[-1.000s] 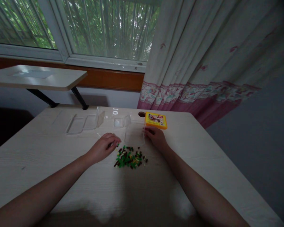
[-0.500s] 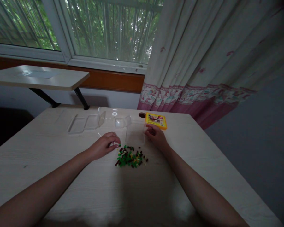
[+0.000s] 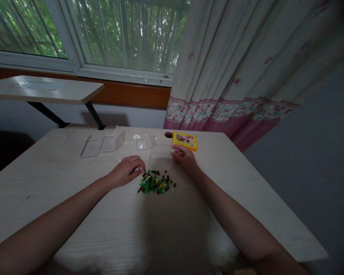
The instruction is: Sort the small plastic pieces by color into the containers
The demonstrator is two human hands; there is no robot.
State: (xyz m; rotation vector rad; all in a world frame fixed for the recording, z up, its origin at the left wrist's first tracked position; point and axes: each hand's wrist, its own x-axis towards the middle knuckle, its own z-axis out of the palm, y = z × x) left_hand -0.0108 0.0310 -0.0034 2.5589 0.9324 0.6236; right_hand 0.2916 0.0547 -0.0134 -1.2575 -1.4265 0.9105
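Note:
A heap of small building bricks (image 3: 156, 183), green, dark brown, yellow and cream, lies loose on the table. My left hand (image 3: 129, 169) rests at the heap's upper left edge, thumb and fingers drawn together in a pinch. Whatever is between those fingertips is too small to make out. Just behind the bricks stands a clear plastic box (image 3: 160, 160), see-through and faint. My right hand (image 3: 184, 157) closes on its right edge, with the fingers curled. Directly behind that hand lies a yellow box (image 3: 186, 140) with a printed label.
Clear plastic trays (image 3: 90, 148) lie at the back left, and a small clear container (image 3: 141, 144) is nearer the middle. A raised shelf (image 3: 60, 91) on black legs covers the back left corner. A dark round hole (image 3: 168, 135) is at the table's back edge, before the curtain (image 3: 206, 109).
The view has shifted slightly, so everything sits a little higher and further left. My left fingertips, which showed a small green brick earlier, are now closer to the heap. My right hand keeps its hold.

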